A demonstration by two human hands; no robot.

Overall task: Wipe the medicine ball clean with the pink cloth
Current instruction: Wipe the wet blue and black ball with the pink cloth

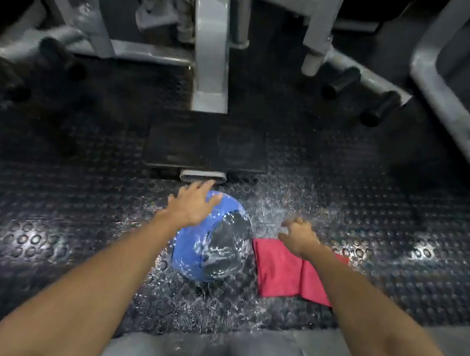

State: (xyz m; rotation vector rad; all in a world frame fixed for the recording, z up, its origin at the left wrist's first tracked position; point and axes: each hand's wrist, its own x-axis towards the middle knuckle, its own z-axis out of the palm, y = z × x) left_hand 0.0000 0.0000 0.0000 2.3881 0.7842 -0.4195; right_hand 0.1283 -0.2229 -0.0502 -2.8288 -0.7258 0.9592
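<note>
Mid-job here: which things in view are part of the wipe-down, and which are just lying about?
For the job: ball, pink cloth, left hand on the ball, right hand over the cloth.
Lying about: machine frame, black plate, wet floor mat.

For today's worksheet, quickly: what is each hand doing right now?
Left hand: open, fingers spread on the medicine ball.
Right hand: fingers curled; whether it holds anything cannot be told.

One medicine ball (211, 244), blue and black, was in view, with one pink cloth (277, 272) at its three o'clock. There were two bare hands: one left hand (193, 205) and one right hand (298, 236). One dark flat plate (207, 143) lay at the ball's twelve o'clock. Two black cylinders (341, 82) showed at two o'clock; those at ten o'clock were too blurred to count.
</note>
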